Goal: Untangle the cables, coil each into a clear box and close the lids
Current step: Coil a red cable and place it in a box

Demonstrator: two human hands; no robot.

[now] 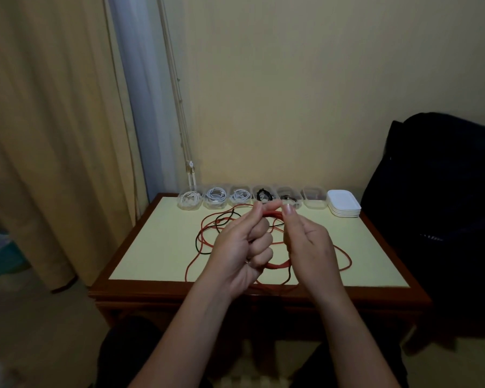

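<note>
Red cable [273,213] is up off the table [157,242] in the head view, held between both hands above the middle of the top. My left hand [244,247] has its fingers curled and pinches the cable between thumb and forefinger. My right hand [308,247], just beside it, pinches the same cable at the thumb tip. The short stretch between the two pinches runs left to right, roughly level. From there the cable drops behind the hands and spreads in loose loops over the centre of the table. One loop reaches out to the right, and another hangs over the near wooden edge. On the left its loops cross a black cable [198,242], and the two lie tangled together. Along the far edge stand six clear boxes [315,203] in a row against the wall. Three on the left hold white coils, and the next two hold dark ones. I cannot make out what is in the last. A stack of white lids [345,205] sits at the far right corner. Bare table shows on the left and right of the loops. A curtain [39,135] hangs to the left, and a dark bag [431,191] stands close against the right edge.
</note>
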